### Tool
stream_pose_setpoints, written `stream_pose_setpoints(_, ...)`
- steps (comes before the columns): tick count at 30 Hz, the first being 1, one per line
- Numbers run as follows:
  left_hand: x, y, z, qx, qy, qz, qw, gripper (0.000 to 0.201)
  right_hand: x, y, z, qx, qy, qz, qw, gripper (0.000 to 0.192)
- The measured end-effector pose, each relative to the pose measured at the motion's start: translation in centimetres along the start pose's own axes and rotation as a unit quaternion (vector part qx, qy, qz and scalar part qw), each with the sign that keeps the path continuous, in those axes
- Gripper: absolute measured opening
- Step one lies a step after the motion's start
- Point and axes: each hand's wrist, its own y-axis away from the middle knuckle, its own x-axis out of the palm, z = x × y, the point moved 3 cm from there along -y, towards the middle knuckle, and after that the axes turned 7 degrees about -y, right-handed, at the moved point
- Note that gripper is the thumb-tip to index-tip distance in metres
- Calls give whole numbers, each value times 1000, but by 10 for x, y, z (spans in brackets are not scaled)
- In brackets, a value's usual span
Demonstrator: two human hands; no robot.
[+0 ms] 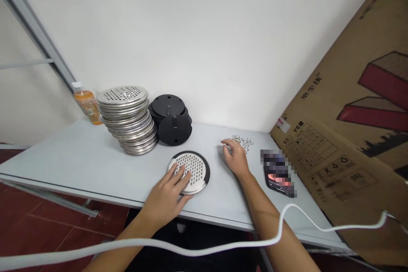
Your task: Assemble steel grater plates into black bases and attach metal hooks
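Observation:
A perforated steel disc [191, 169] lies on a black round base [206, 168] near the table's front edge. My left hand [167, 197] rests flat on the disc's near side, fingers spread. My right hand [235, 157] reaches into a small pile of little metal clips [244, 140] further back, its fingertips curled on them; whether it holds one I cannot tell.
A leaning stack of perforated steel discs [127, 117] and a pile of black round bases [170, 119] stand at the back. An orange drink bottle [86, 104] is at the far left. A phone [278, 173] lies right, by a big cardboard box [350, 127]. A white cable [191, 246] crosses in front.

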Motion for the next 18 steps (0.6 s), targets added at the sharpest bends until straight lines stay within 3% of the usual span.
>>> stream_pose_setpoints(4,30,-69,-21,-19,33,40,998,61,1,1,-5,8,175,117,978,37)
stream_pose_setpoints(7,39,-105,-29,-53,-2,46,997,55,3,0,-10,70,219,163,959,45)
stream_pose_setpoints(13,56,-154,-27,-122,-34,93,988,57,-2,-6,-21,149,218,172,949,39)
stream_pose_setpoints(18,69,-193,-11,-138,30,138,980,59,-8,-3,-20,185,217,135,949,34)
